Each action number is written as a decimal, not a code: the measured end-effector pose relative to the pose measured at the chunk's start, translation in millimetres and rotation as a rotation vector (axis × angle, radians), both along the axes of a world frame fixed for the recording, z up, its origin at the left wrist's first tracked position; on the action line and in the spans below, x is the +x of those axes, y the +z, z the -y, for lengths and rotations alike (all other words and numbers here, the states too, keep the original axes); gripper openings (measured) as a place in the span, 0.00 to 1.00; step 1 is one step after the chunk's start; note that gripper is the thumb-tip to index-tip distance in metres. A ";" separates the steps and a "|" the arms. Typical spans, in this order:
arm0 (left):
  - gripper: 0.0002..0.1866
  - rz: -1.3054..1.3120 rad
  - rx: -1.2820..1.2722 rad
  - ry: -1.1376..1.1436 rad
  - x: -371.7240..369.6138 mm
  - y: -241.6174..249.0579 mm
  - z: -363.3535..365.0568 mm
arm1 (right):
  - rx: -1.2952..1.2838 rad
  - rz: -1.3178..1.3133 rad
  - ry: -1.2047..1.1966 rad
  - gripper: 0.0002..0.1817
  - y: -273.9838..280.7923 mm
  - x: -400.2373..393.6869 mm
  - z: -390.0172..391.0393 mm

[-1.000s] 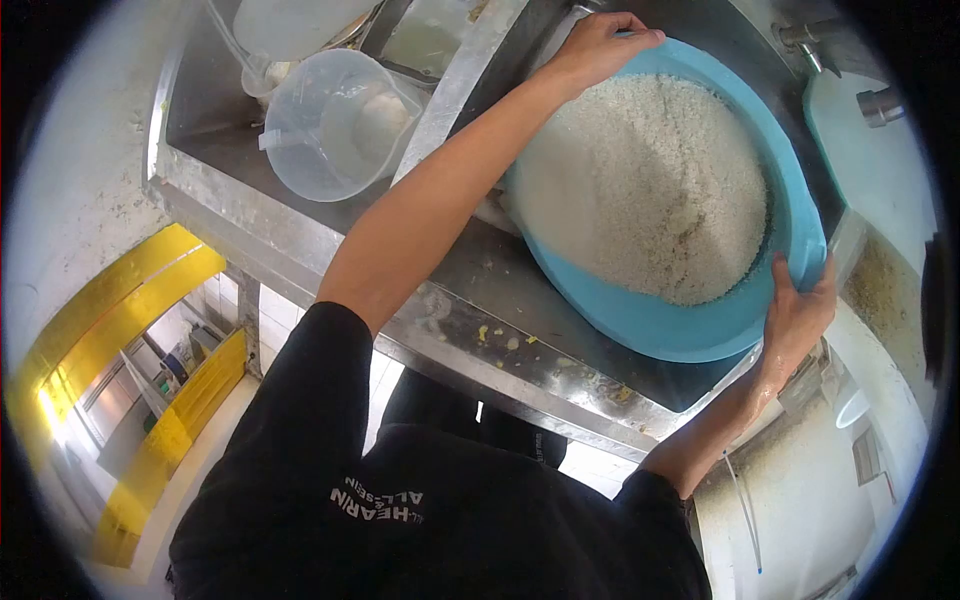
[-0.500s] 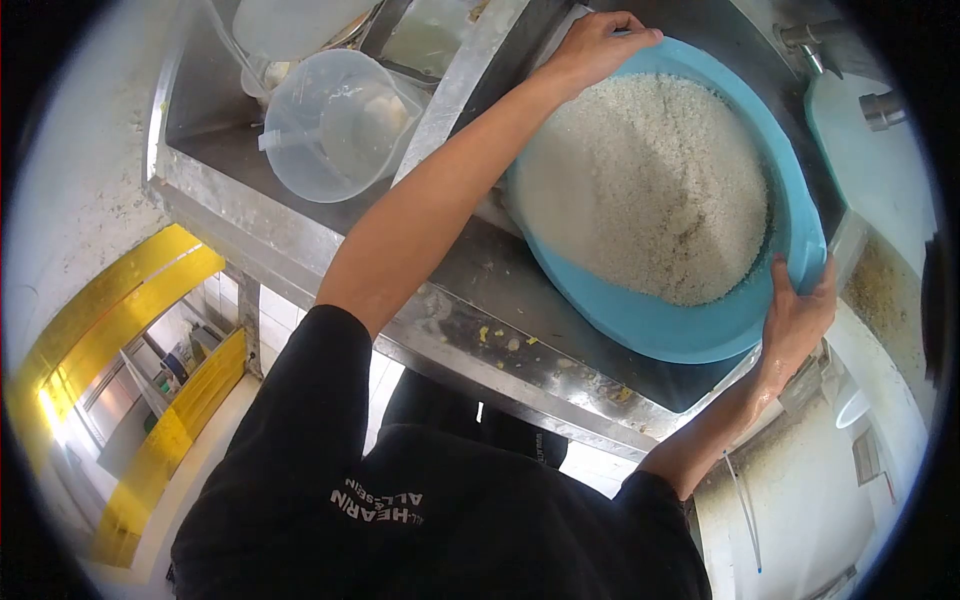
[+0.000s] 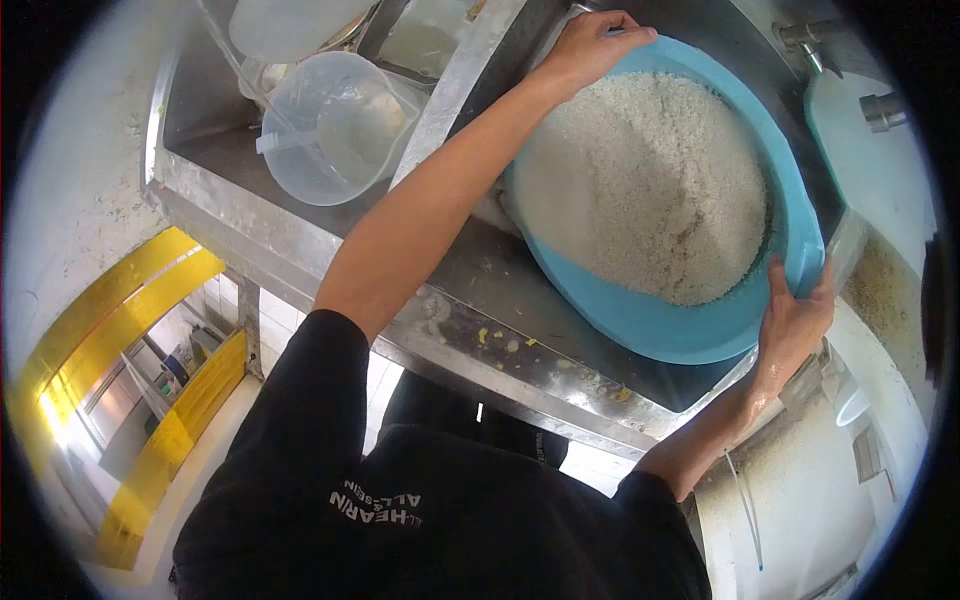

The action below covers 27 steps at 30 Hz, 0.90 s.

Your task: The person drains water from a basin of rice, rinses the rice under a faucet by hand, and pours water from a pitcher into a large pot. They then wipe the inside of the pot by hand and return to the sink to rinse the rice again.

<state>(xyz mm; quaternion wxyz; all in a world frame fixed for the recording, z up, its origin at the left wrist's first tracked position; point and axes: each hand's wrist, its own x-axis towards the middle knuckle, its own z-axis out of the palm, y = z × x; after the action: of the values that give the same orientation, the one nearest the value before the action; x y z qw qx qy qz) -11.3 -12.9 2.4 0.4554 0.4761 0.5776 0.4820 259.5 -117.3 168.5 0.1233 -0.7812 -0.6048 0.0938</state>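
A large blue basin (image 3: 650,335) sits in the metal sink at the right, with wet white rice (image 3: 690,190) filling much of it. Cloudy water (image 3: 560,190) lies over the rice on the basin's left side. At the far rim, my left hand (image 3: 597,48) is closed over the edge, fingers curled. My right hand (image 3: 797,320) grips the near right rim, its thumb on the inside and the other fingers partly hidden behind the edge. Both hands hold the same basin.
A clear plastic jug (image 3: 335,130) stands in the left sink compartment, beside a metal divider (image 3: 450,95). Yellow scraps lie on the sink's front ledge (image 3: 490,335). Taps (image 3: 882,112) project at the right. A yellow-framed opening (image 3: 130,300) is low on the left.
The basin and my left hand have shifted very slightly to the left. Both hands keep their hold on the rim.
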 end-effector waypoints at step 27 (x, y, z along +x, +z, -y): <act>0.06 -0.275 0.159 -0.095 85.1 -41.2 -82.5 | -0.073 -0.066 0.071 0.29 -157.2 128.1 -103.9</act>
<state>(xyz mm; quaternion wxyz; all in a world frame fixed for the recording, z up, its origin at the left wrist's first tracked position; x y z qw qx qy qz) 73.8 69.6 -38.8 0.3552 0.5988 0.5715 0.4343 387.7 -13.4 11.3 0.1112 -0.7597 -0.6239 0.1461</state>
